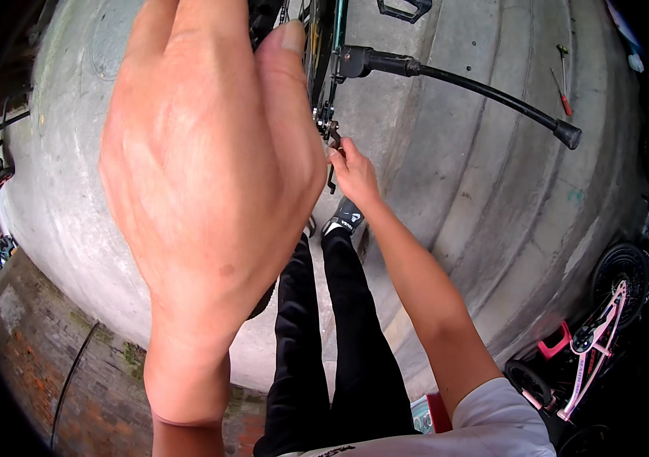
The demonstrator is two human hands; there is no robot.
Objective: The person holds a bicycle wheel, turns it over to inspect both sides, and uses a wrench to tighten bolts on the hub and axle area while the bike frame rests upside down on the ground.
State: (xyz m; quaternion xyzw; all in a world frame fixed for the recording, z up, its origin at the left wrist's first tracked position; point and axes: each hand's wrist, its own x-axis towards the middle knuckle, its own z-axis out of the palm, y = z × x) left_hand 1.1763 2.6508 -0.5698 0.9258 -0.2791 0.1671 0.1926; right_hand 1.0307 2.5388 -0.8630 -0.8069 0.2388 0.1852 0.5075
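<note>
My left hand (210, 152) looms large on the left, its back toward me, and hides part of the bicycle. Its thumb stands apart and the fingers stretch up past the top edge, so their tips are out of sight. Lower and farther away, my right hand (354, 171) is closed on the dark rear derailleur (334, 137) of the bicycle. Above it run a teal frame tube (339, 30) and part of the wheel. A black kickstand (484, 85) sticks out to the right from the bicycle.
A red-handled screwdriver (566, 103) lies on the grey concrete floor (484, 175) at the right. A black pedal (404, 7) shows at the top. A small pink bicycle (597, 346) is at lower right. My shoe (346, 216) is just below the derailleur; brick paving (103, 388) lies lower left.
</note>
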